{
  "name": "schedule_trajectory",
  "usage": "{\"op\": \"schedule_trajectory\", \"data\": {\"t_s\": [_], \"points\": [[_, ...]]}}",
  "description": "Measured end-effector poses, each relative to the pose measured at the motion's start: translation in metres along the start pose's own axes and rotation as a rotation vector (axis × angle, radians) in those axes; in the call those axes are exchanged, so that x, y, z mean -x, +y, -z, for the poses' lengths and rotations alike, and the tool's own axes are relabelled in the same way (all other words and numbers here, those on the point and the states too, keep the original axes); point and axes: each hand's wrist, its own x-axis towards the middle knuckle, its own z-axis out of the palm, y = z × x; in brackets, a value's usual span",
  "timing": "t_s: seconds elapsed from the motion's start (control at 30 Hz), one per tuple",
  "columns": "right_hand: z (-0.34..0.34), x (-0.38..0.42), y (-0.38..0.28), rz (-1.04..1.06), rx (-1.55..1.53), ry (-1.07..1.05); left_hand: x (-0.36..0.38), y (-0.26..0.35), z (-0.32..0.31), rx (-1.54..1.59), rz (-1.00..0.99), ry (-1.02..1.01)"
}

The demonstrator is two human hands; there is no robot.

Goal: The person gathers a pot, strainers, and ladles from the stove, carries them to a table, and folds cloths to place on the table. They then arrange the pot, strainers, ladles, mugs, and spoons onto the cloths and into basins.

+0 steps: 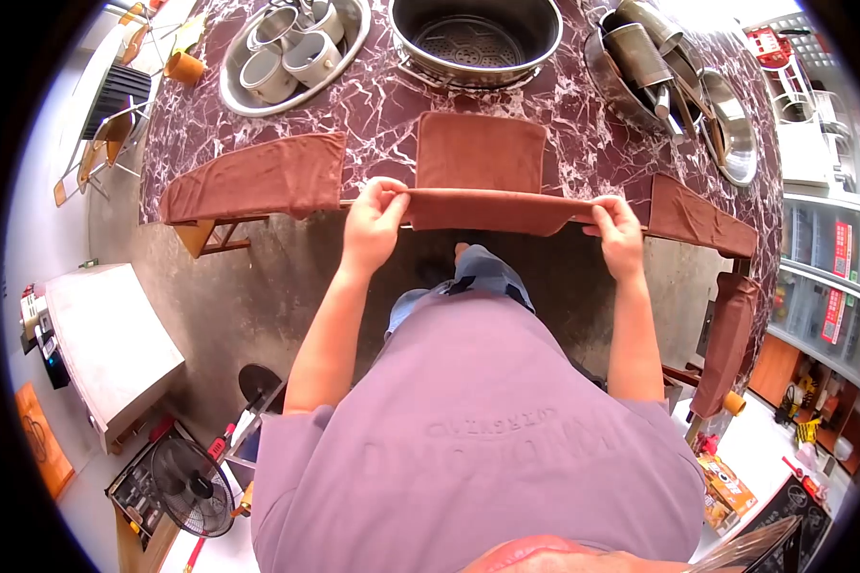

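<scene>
A brown cloth (497,212) is stretched sideways at the near edge of the marbled table (382,143). My left hand (376,222) pinches its left upper corner between thumb and fingers, and my right hand (616,235) grips the right end. The cloth's top edge runs nearly straight between the hands, while its lower part hangs down in front of me. Just beyond it, a folded brown cloth (481,153) lies flat on the tabletop. Another brown cloth (258,177) drapes over the edge left of my left hand, and one more (702,215) lies along the edge to the right.
A large metal pot (476,72) stands at the table's far side. To its left, a metal tray (229,91) holds several cups; to its right, a pan (602,76) holds metal utensils beside a steel bowl (739,134). Behind me at left are a fan (193,485) and white cabinet (115,334).
</scene>
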Motion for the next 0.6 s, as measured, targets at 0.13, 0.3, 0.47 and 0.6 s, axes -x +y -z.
{"op": "schedule_trajectory", "data": {"t_s": [0.13, 0.3, 0.47, 0.6], "points": [[-0.011, -0.057, 0.062, -0.103, 0.000, -0.017, -0.064, -0.064, 0.009, -0.223, 0.000, 0.054], [-0.023, -0.154, 0.070, -0.047, 0.166, 0.051, -0.146, -0.064, 0.003, -0.374, 0.102, 0.114], [-0.035, -0.213, 0.094, 0.007, 0.465, 0.216, -0.205, -0.089, -0.004, -0.538, 0.087, 0.230], [-0.067, -0.190, 0.097, 0.369, 0.912, 0.258, -0.176, -0.091, -0.051, -1.151, -0.444, 0.350]]}}
